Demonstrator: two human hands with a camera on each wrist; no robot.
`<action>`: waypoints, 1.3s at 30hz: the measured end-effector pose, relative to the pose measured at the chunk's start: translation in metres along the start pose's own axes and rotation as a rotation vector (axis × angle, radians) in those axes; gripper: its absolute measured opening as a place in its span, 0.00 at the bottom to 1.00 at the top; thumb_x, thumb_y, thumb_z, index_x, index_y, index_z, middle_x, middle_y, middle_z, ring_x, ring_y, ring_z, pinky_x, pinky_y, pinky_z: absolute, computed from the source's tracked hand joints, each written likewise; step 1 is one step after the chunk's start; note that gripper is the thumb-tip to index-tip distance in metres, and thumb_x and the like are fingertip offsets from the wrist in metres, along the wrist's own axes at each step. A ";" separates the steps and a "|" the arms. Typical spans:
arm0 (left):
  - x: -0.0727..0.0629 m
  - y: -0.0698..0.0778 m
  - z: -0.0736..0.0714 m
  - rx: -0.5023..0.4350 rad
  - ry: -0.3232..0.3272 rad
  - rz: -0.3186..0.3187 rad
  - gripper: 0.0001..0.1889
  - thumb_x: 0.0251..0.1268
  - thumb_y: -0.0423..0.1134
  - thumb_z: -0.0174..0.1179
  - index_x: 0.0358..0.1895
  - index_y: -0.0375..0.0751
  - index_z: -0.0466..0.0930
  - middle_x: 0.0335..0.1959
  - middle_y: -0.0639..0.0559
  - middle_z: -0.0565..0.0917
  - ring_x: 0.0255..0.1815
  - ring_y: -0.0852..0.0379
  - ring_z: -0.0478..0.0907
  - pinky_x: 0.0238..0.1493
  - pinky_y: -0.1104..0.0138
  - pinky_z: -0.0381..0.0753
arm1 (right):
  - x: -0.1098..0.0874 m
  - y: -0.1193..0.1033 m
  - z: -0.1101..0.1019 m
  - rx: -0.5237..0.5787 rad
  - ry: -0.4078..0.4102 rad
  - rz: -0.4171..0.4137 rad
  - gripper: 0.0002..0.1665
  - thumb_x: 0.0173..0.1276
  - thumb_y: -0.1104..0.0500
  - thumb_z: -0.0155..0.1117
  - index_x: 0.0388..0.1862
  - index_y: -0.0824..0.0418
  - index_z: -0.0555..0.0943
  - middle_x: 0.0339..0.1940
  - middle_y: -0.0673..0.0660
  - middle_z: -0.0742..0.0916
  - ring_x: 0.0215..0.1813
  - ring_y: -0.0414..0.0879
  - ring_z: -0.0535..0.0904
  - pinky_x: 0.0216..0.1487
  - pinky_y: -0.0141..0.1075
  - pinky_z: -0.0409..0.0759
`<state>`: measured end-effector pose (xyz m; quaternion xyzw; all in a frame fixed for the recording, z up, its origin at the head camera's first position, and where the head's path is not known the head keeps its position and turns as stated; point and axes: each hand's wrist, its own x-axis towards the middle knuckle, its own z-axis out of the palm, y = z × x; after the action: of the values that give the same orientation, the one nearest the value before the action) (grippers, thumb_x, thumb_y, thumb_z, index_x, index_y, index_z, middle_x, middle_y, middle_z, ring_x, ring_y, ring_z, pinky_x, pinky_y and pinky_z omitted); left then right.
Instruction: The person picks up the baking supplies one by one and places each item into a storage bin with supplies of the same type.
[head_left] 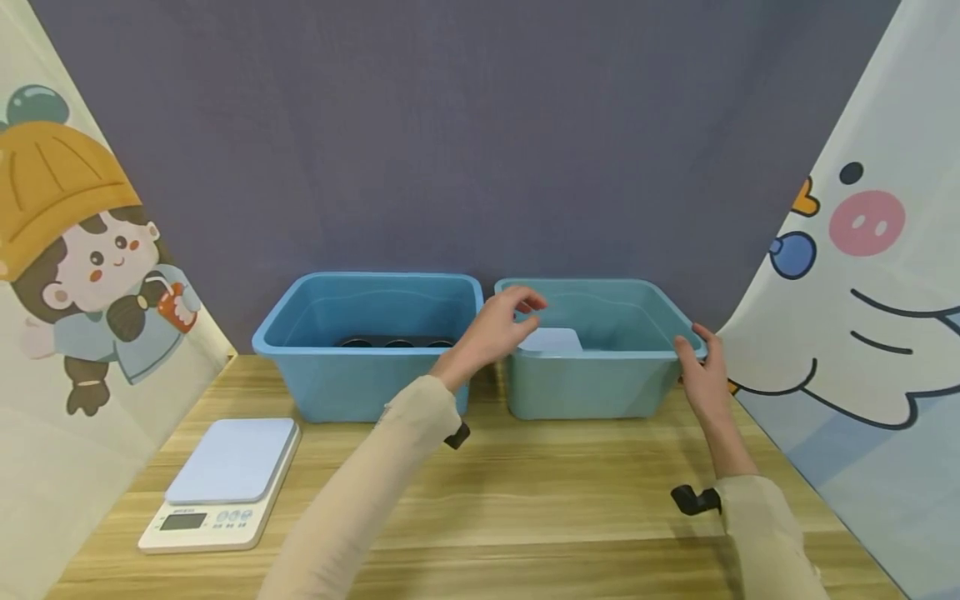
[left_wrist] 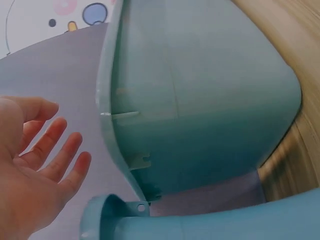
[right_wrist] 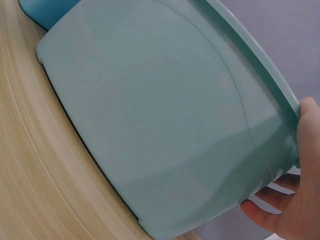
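Note:
A grey-green plastic bin (head_left: pixel 585 387) stands upright on the wooden table. My left hand (head_left: pixel 498 327) hovers over its left rim, fingers loosely bent and holding nothing. In the left wrist view the same hand (left_wrist: pixel 40 162) is apart from the bin wall (left_wrist: pixel 200 100). At the bin's right end, my right hand (head_left: pixel 705 375) grips the rim. The right wrist view has the thumb of that hand (right_wrist: pixel 300 195) on the rim and the fingers bent beneath it. Inside the bin, at left, lies a flat pale object (head_left: pixel 553 340), partly hidden by the front wall.
Left of the green bin stands a blue bin (head_left: pixel 367 387), with a dark tray with round hollows (head_left: pixel 393 342) partly visible inside. A white kitchen scale (head_left: pixel 217 483) lies at the table's left. A grey cloth (head_left: pixel 480 150) hangs behind, with printed cloths at both sides.

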<state>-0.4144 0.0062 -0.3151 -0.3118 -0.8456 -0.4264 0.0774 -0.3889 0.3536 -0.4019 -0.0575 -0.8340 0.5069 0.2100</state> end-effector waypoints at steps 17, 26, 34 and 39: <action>-0.027 0.014 -0.025 -0.023 0.035 0.051 0.12 0.74 0.42 0.55 0.56 0.49 0.77 0.56 0.54 0.79 0.54 0.57 0.76 0.57 0.58 0.76 | 0.000 0.007 0.001 -0.002 0.005 -0.001 0.42 0.77 0.36 0.42 0.82 0.52 0.48 0.74 0.68 0.64 0.51 0.46 0.68 0.37 0.26 0.71; -0.052 0.009 -0.039 -0.047 0.071 0.057 0.10 0.73 0.40 0.56 0.54 0.50 0.77 0.51 0.57 0.81 0.50 0.59 0.78 0.56 0.60 0.77 | -0.001 0.007 0.001 -0.011 0.018 0.000 0.42 0.77 0.36 0.42 0.81 0.51 0.49 0.68 0.64 0.68 0.44 0.42 0.68 0.36 0.26 0.72; -0.069 0.006 -0.048 -0.051 0.102 0.062 0.10 0.72 0.39 0.58 0.53 0.50 0.78 0.51 0.55 0.82 0.51 0.60 0.78 0.55 0.60 0.78 | -0.003 0.004 -0.001 -0.010 0.004 -0.007 0.42 0.77 0.36 0.41 0.82 0.51 0.48 0.67 0.64 0.68 0.46 0.43 0.68 0.37 0.26 0.72; -0.082 0.004 -0.055 -0.056 0.117 0.066 0.09 0.72 0.40 0.58 0.52 0.52 0.79 0.50 0.57 0.83 0.50 0.60 0.79 0.54 0.59 0.78 | -0.001 0.003 0.001 0.004 0.004 -0.004 0.42 0.77 0.36 0.41 0.82 0.52 0.48 0.71 0.65 0.66 0.46 0.41 0.67 0.37 0.26 0.71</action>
<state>-0.3544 -0.0721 -0.3107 -0.3160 -0.8167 -0.4645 0.1321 -0.3883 0.3539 -0.4047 -0.0564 -0.8326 0.5082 0.2127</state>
